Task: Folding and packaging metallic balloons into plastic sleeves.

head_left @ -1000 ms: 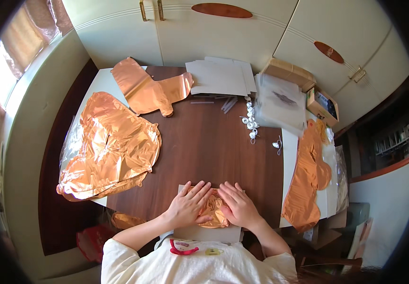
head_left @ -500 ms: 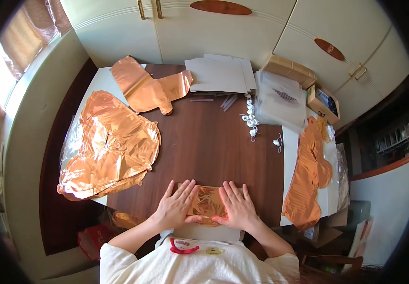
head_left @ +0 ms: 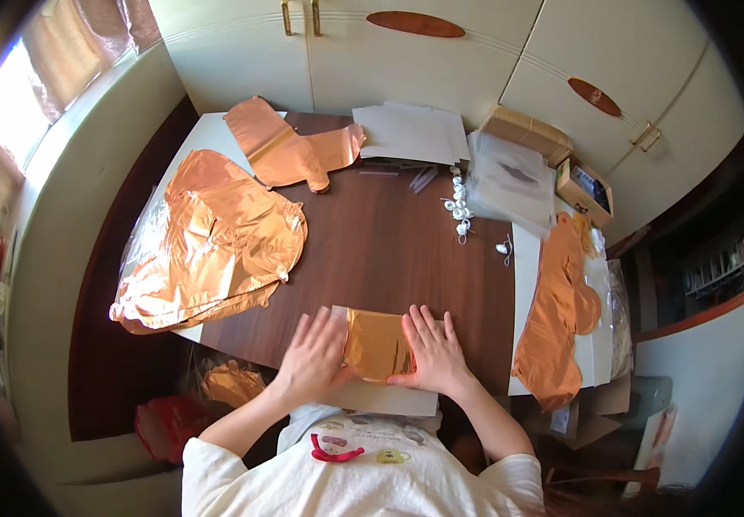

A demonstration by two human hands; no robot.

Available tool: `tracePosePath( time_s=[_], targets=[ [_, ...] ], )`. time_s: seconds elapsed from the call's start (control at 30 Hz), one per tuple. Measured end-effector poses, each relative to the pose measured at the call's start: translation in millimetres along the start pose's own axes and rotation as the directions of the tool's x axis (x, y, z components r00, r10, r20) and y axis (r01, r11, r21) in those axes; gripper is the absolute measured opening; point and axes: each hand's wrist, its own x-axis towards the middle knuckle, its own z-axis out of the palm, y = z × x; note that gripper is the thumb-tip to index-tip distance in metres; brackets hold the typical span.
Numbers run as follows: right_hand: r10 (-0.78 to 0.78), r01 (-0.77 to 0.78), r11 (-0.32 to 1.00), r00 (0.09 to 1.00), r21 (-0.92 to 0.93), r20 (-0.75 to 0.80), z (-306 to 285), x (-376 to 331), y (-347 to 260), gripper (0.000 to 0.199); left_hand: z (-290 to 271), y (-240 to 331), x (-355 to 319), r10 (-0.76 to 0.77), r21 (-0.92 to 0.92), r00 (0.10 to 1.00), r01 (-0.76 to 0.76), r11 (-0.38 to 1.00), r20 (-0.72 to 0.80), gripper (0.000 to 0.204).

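Observation:
A copper-coloured foil sheet, folded into a flat packet [head_left: 378,346], lies at the near edge of the table on a pale card [head_left: 380,400]. My right hand [head_left: 437,355] rests flat along its right side, fingers stretched and thumb near its lower corner. On the other side my left hand [head_left: 310,360] is spread, slightly blurred, its thumb by the packet's lower left corner. Whether its palm presses down or hovers I cannot tell. Neither hand grips anything.
Large crumpled foil balloons [head_left: 217,237] lie at the left, with another flat foil piece [head_left: 290,151] behind. White cards [head_left: 410,131], clear plastic bags [head_left: 510,177], white ribbon rolls [head_left: 458,207] and a small wooden box [head_left: 585,191] stand at the back. A foil shape [head_left: 557,319] lies right.
The view has shifted a little. My left hand has moved off the foil toward its left edge, and more of the packet shows, looking smoother. My right hand stays at its right side.

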Motion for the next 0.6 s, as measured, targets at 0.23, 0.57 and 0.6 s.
tracePosePath(
  time_s=[0.23, 0.57, 0.6],
  targets=[
    [0.036, -0.037, 0.999, 0.997, 0.018, 0.067, -2.8, 2.8, -2.7, 0.117, 14.9, 27.5, -24.2, 0.134, -0.085, 0.991, -0.132, 0.988, 0.010, 0.070],
    [0.045, -0.044, 0.999, 0.992, -0.009, 0.116, -9.1, 4.3, -3.1, 0.117, 22.0, 18.3, -58.8, 0.321, 0.194, 0.914, -0.278, 0.941, -0.248, 0.039],
    [0.051, -0.050, 0.999, 0.990, -0.015, 0.128, -9.0, 4.0, -2.2, 0.117, 18.4, 15.4, -60.9, 0.355, 0.179, 0.904, -0.318, 0.931, -0.239, 0.034]
  ],
)
